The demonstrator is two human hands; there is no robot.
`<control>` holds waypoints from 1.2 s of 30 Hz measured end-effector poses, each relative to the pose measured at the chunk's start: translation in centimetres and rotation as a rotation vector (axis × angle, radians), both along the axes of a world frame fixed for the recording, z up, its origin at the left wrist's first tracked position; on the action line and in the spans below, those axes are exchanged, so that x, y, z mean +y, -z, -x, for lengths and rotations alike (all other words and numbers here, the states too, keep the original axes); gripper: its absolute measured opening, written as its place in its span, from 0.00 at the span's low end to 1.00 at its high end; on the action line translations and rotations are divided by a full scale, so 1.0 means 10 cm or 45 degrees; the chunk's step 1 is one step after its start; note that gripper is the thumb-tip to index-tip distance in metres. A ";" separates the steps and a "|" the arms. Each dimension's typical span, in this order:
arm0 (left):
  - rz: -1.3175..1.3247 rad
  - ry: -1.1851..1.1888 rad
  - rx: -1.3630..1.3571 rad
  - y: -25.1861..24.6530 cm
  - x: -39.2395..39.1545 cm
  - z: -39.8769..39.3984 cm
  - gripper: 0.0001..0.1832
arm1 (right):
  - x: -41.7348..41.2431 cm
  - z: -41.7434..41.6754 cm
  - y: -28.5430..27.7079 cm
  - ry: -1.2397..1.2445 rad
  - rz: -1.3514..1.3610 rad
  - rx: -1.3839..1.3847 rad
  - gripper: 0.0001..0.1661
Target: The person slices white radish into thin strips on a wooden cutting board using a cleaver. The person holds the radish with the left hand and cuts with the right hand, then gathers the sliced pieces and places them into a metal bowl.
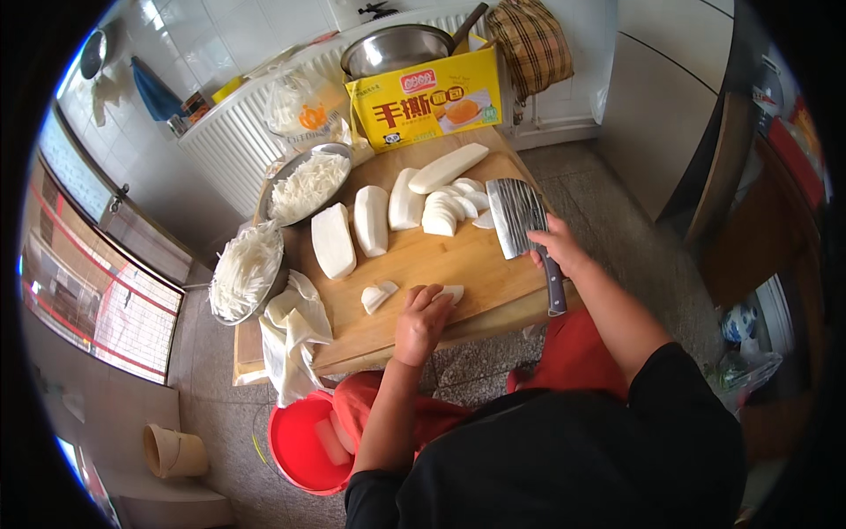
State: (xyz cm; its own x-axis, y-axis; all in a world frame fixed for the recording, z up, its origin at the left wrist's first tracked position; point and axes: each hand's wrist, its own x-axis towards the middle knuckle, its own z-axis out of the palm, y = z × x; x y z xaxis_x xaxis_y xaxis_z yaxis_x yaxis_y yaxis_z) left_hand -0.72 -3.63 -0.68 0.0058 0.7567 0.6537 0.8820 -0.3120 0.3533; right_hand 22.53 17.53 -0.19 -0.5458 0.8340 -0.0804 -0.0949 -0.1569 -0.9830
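Note:
In my right hand (562,244) is a cleaver (517,215), its broad blade raised at the right side of the wooden board (396,278) and its dark handle pointing back towards me. My left hand (422,316) rests near the board's front edge, fingers curled over a piece of white radish (451,294). Just left of those fingers lies a small stack of radish slices (378,297). Farther back, overlapping radish slices (448,206) fan out beside the blade. Several peeled radish lengths stretch across the board, among them a cut block (333,241) and a long half (449,168).
Two metal bowls of radish shreds (309,187) (246,272) stand at the board's left, near a white cloth (296,330) draped over the edge. Behind is a yellow carton (426,99) with a steel basin (396,51). Below sits a red bucket (297,443) holding radish pieces.

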 end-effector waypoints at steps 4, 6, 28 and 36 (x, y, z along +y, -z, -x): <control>0.020 -0.003 0.046 0.03 0.05 -0.01 0.11 | -0.14 0.02 -0.35 -0.253 -0.252 -0.345 0.07; 0.025 -0.019 0.054 0.05 0.00 -0.02 0.12 | -0.29 0.15 -0.67 -0.430 -0.556 -0.687 0.11; 0.208 0.030 -0.007 -0.04 -0.03 -0.01 0.21 | -0.74 0.68 -0.95 -0.968 -1.417 -1.132 0.08; 0.270 0.021 0.071 -0.04 0.01 0.03 0.20 | -0.72 0.74 -1.14 -0.973 -1.323 -1.129 0.07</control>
